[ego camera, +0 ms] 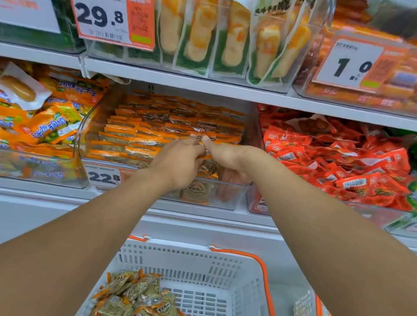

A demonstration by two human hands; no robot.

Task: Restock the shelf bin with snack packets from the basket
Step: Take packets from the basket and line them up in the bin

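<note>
Snack packets (174, 124) in orange-edged wrappers lie stacked in rows in the clear shelf bin (228, 195) at the middle of the lower white shelf (29, 189), too many to count, and a loose heap of the same packets (147, 311) fills the near left corner of the one white basket (230, 281) below. Clear bins of other snacks stand on both sides and on the upper shelf (214, 87), with three price tags readable. Both hands meet over the bin's front edge: the left hand (181, 161) and the right hand (225, 158) have their fingers curled onto a packet (204, 150) between them.
</note>
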